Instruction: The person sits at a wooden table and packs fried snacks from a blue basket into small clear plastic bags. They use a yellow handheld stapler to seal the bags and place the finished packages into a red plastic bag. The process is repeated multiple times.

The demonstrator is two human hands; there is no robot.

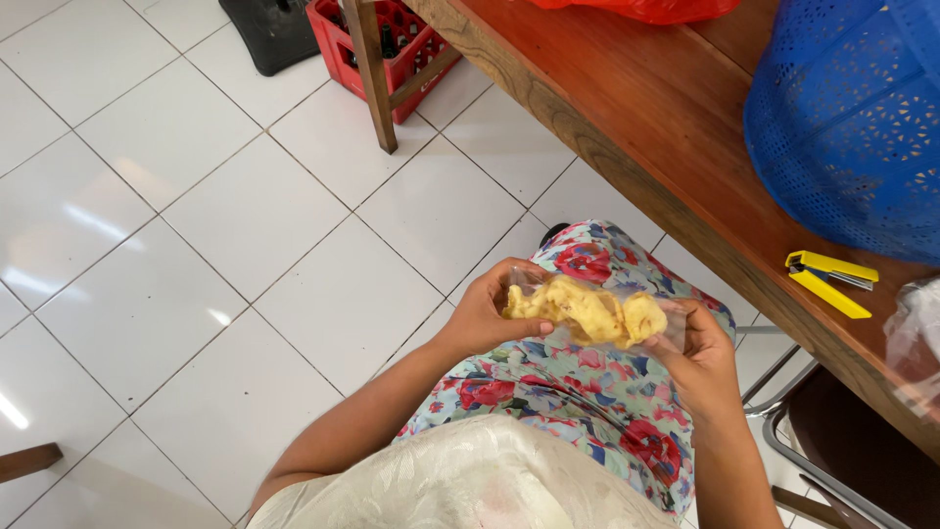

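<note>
Clear bag of yellow chips [587, 312] held over the lap, between both hands. Left hand [487, 312] and right hand [697, 360] fingers pinching its ends. Yellow stapler [830, 281] on bench [627, 108], well apart, beside blue basket [852, 127].

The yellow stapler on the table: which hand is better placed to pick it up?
Probably the right hand. It is on the table's side, nearer the yellow stapler. The left hand is on the far side of the snack bag both hands hold.
</note>
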